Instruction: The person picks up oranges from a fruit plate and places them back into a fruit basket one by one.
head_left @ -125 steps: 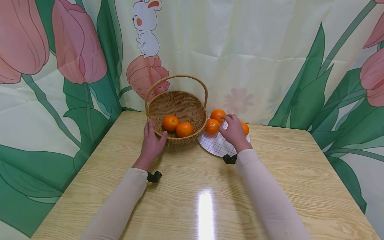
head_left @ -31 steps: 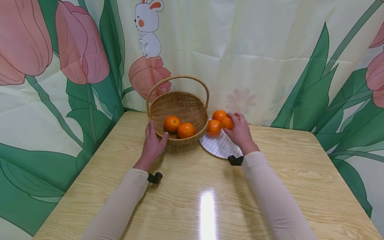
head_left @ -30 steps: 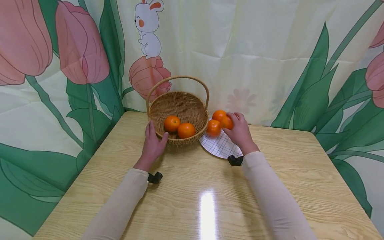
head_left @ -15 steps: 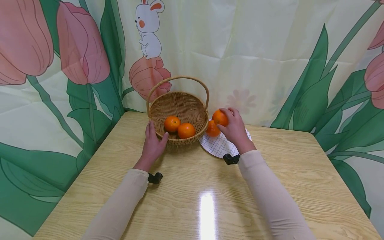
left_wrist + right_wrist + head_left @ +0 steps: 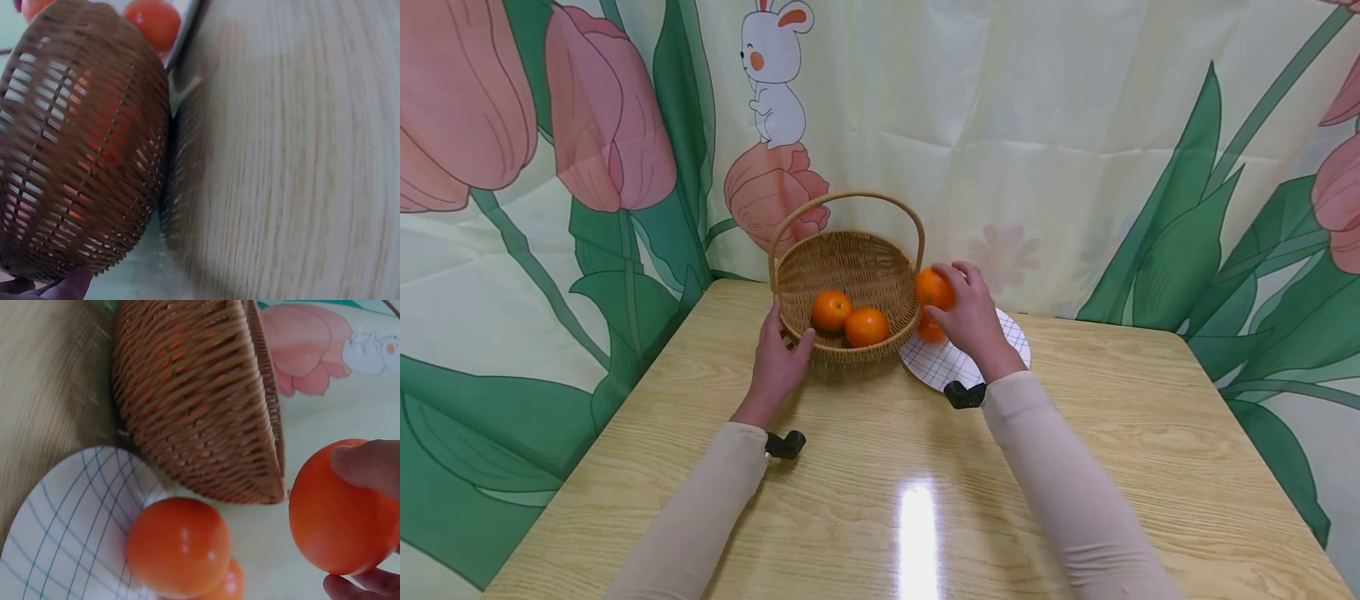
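My right hand (image 5: 972, 312) pinches an orange (image 5: 934, 289) between thumb and fingers, raised beside the right rim of a wicker basket (image 5: 850, 265). Below it, another orange (image 5: 178, 547) sits on a white plate (image 5: 958, 367) with blue grid lines, and part of a further orange (image 5: 232, 581) shows behind that one in the right wrist view. Two oranges lie inside the basket, one at the left (image 5: 831, 310) and one nearer the front (image 5: 867, 327). My left hand (image 5: 775, 358) holds the basket at its front left rim, thumb in front.
The basket's arched handle (image 5: 850, 195) stands upright over it. Everything stands at the back of a wooden table (image 5: 850, 483), close to a curtain (image 5: 1060, 167) printed with tulips and a rabbit. A black wrist mount sits on each forearm.
My right hand took hold of an orange at the plate's right, then lifted it and carried it left to the basket's rim. The left hand stayed at the basket, shifting slightly.
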`<control>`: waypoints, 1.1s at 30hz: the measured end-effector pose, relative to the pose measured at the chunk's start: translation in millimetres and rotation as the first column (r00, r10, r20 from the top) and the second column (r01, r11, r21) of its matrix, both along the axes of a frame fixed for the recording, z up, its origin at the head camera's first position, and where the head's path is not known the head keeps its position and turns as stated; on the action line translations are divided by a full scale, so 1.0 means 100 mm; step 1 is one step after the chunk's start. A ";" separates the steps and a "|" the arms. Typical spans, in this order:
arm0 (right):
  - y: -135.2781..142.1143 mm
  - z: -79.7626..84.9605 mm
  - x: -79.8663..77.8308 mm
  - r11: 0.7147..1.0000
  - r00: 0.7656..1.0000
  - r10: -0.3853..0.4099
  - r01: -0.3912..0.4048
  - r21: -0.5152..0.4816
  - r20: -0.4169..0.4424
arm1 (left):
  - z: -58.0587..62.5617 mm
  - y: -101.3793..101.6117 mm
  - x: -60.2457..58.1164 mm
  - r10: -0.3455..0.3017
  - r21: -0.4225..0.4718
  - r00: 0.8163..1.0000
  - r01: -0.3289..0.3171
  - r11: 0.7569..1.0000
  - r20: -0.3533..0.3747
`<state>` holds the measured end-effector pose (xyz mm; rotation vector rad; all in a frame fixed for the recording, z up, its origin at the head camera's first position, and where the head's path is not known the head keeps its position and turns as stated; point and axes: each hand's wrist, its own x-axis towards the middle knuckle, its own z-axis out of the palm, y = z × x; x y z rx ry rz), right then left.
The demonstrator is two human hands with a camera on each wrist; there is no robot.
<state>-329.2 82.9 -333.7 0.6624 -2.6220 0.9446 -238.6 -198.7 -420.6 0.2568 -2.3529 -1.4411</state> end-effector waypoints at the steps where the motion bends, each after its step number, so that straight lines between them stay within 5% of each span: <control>1: -0.02 0.00 0.00 1.000 1.000 0.003 -0.003 0.001 -0.001 | 0.01 0.00 0.00 -0.001 0.027 1.000 0.001 1.000 -0.002; 18: -0.32 0.03 0.00 0.997 0.997 0.074 -0.074 0.013 0.015 | -0.03 -0.06 -0.05 0.031 0.181 0.999 -0.023 0.983 -0.042; 33: -0.49 -0.05 -0.03 0.991 0.996 0.074 -0.079 0.112 0.045 | -0.03 -0.06 -0.06 0.040 0.189 0.999 -0.033 0.982 -0.030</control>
